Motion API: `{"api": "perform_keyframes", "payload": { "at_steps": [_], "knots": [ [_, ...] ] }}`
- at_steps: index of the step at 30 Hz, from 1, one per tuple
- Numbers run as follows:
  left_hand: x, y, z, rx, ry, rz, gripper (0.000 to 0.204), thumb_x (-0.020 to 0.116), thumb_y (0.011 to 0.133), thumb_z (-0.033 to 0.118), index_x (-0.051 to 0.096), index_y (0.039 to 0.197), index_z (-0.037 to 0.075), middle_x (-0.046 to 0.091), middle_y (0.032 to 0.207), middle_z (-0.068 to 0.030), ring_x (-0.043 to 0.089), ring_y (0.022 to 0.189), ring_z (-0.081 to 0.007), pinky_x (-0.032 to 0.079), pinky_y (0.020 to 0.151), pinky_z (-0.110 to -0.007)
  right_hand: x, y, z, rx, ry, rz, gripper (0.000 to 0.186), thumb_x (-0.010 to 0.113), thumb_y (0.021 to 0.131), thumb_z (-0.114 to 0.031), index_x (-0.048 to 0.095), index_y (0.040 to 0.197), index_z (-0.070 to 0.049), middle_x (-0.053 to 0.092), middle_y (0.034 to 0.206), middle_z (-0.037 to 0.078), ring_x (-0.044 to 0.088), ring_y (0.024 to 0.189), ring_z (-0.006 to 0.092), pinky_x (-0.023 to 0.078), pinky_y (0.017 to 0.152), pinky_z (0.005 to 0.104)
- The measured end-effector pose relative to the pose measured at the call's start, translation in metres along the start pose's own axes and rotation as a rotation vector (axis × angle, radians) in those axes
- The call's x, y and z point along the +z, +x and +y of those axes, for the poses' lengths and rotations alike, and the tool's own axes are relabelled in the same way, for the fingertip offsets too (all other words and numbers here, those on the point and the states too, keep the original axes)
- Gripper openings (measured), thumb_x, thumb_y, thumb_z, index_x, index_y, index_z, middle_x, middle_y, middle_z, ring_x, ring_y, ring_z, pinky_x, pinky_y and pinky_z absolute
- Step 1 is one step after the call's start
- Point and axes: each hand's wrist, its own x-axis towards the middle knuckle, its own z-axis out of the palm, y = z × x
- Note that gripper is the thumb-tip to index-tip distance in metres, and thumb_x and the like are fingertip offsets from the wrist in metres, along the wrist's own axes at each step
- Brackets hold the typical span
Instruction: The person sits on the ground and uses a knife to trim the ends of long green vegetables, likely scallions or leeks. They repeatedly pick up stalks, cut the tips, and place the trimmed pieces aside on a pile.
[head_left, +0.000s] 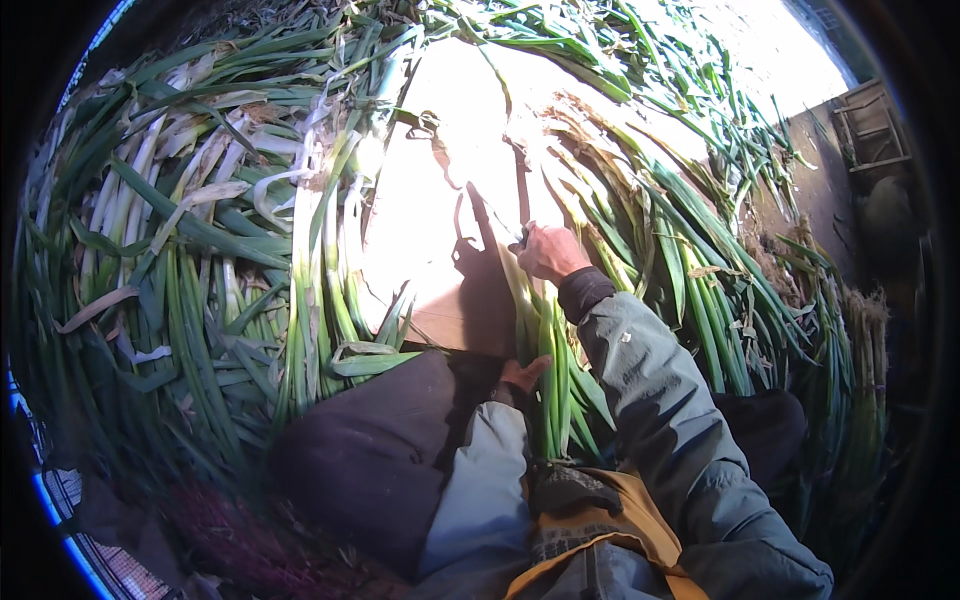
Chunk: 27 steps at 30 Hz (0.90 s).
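My right hand point(553, 253) is closed in a fist above the right edge of a sunlit wooden board point(455, 315). A thin blade, seemingly a knife point(492, 208), runs from the fist toward the upper left; glare blurs it. Below, by my lap, my left hand point(525, 373) grips the green leaves of a leek point(545, 330). The leek's pale stalk passes close beside my right fist and fades into the glare. Part of my left hand's fingers is hidden behind the leaves.
A large heap of leeks point(210, 230) lies left of the board. More leeks point(690, 280) with dry roots and yellowed leaves lie to the right, and loose green leaves point(560, 30) are at the far side. A wooden crate point(872, 125) stands at the far right.
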Motion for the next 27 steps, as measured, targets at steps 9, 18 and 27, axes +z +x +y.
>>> {"api": "perform_keyframes", "payload": {
  "at_steps": [9,18,27],
  "knots": [
    [0.002,0.031,-0.046,-0.026,-0.144,-0.263,0.084,0.069,0.088,0.051,0.040,0.145,-0.004,0.044,0.146,-0.0198,0.044,0.133,-0.0332,0.039,0.110,-0.044,-0.003,-0.186,0.011,0.150,0.248,-0.135,0.031,0.075,0.079,-0.026,0.066,0.082,0.003,0.064,0.069,0.024,0.066,0.068,0.0408,0.052,0.064,0.0468],
    [0.006,0.022,-0.037,0.005,0.147,0.096,0.107,0.073,0.072,0.076,0.049,0.133,-0.009,0.062,0.128,-0.0248,0.057,0.122,-0.0324,0.045,0.103,-0.041,-0.006,-0.217,0.016,0.173,0.247,-0.104,0.033,0.076,0.078,-0.027,0.064,0.081,0.004,0.063,0.068,0.026,0.066,0.069,0.0429,0.052,0.064,0.0478],
    [0.002,0.008,-0.031,0.120,0.297,0.196,0.089,0.073,0.078,0.067,0.056,0.123,-0.009,0.061,0.125,-0.0281,0.058,0.118,-0.0385,0.046,0.099,-0.042,-0.005,-0.136,0.044,0.260,0.328,0.199,0.036,0.074,0.077,-0.032,0.067,0.080,0.003,0.065,0.074,0.027,0.066,0.073,0.0439,0.053,0.070,0.0499]
  ]
}}
